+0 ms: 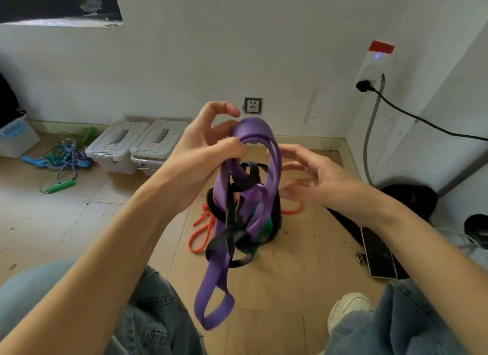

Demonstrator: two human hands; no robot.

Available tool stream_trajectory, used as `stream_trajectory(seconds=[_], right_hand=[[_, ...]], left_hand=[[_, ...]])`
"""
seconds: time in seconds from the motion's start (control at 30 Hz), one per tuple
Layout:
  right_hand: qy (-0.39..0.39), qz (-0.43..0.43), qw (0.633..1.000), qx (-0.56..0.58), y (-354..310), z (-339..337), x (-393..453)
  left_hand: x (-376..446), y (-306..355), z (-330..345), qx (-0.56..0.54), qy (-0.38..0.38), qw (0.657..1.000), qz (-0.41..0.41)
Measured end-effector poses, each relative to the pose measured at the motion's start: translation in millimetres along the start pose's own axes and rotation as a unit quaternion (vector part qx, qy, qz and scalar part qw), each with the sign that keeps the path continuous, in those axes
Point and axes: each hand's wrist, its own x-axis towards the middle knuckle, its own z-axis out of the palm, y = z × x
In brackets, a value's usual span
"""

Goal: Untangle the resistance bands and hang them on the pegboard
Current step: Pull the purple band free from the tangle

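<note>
A tangle of resistance bands hangs in front of me. My left hand (208, 143) grips the top of the purple band (254, 132), whose loops fall down to a lower loop near my knees. A black band (232, 222) winds through the purple loops, and a bit of green band (268, 226) shows behind them. My right hand (314, 175) hovers just right of the purple loop with fingers spread and holds nothing. An orange-red band (202, 233) lies on the wooden floor below. No pegboard is in view.
Two grey lidded plastic bins (137, 146) stand against the wall at the left, with tangled jump ropes (66, 159) beside them. A phone (377, 254) and dark items lie on the floor at the right. A black cable (412, 114) runs from a wall socket.
</note>
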Motion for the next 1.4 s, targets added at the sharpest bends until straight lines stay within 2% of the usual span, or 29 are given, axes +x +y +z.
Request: stream_trajectory(seconds=[0.07,0.2,0.27,0.3,0.37,0.43,0.47,0.53,0.63,0.7,0.77,0.8,0.9,0.93,1.0,1.07,1.13,1.2,1.3,1.33,1.4], right_hand=[[-0.005,-0.044,0.999,0.007,-3.2,7.8,3.2],[0.035,-0.067,0.992,-0.104,-0.1,31.0,8.1],[0.086,-0.071,0.987,-0.119,-0.3,29.8,7.4],[0.120,-0.072,0.987,-0.084,-2.1,25.3,7.2],[0.156,-0.082,0.983,0.050,-9.6,13.7,7.6],[0.156,-0.110,0.974,0.119,-16.5,10.9,7.9],[0.149,-0.120,0.974,0.125,-18.7,13.7,7.6],[0.142,-0.128,0.969,0.153,-19.4,16.0,7.5],[0.069,-0.078,0.961,0.256,-14.9,0.9,2.8],[-0.034,-0.004,0.987,0.157,-12.3,-3.6,-3.0],[-0.114,0.023,0.993,0.028,-5.9,11.9,-6.4],[-0.100,0.014,0.995,0.006,-4.5,21.3,-5.2],[0.037,-0.010,0.999,0.037,-7.9,26.1,1.4],[0.056,-0.004,0.997,0.054,-10.2,21.7,1.4],[0.057,0.015,0.996,0.062,-13.4,10.4,1.7],[0.053,0.018,0.997,0.045,-15.9,-1.7,0.8],[0.095,0.016,0.994,0.046,-14.8,-15.8,0.1],[0.139,0.043,0.989,0.018,-11.0,-26.2,0.3],[0.082,0.125,0.984,-0.095,-3.6,-21.4,1.2],[0.072,0.122,0.982,-0.129,-2.5,-16.5,2.3],[0.065,0.034,0.984,-0.162,-7.8,-7.0,2.9]], left_hand=[[-0.5,-2.8,2.6,0.002,-0.013,1.000,-0.011],[0.0,-7.5,-2.9,0.023,0.021,0.999,-0.020],[1.6,-11.8,-9.7,0.070,0.042,0.996,-0.029],[2.0,-14.2,-13.2,0.117,0.035,0.992,-0.040],[0.9,-18.5,-15.3,0.210,-0.040,0.972,-0.100],[-2.4,-25.2,-5.8,0.215,-0.145,0.949,-0.177],[-4.9,-29.4,2.8,0.205,-0.170,0.944,-0.194],[-4.8,-34.2,16.6,0.205,-0.134,0.953,-0.176],[1.6,-29.0,10.3,0.123,0.013,0.982,-0.141],[4.6,-20.3,0.3,0.021,0.035,0.993,-0.113],[4.7,-13.6,-1.4,-0.041,0.016,0.995,-0.088],[4.0,-12.8,0.0,-0.057,0.015,0.995,-0.085],[4.8,-16.9,1.6,-0.055,0.075,0.989,-0.113],[5.0,-18.2,1.5,-0.046,0.091,0.987,-0.127],[5.1,-19.2,-1.2,0.004,0.121,0.981,-0.149],[5.2,-21.6,-6.4,0.106,0.155,0.971,-0.146],[3.6,-25.6,-11.3,0.191,0.159,0.959,-0.140],[0.6,-26.6,-12.2,0.222,0.123,0.955,-0.157],[1.5,-24.2,-9.7,0.218,0.080,0.959,-0.161],[2.5,-23.7,-8.1,0.249,0.064,0.954,-0.153],[3.2,-24.6,-2.7,0.359,-0.013,0.923,-0.137]])
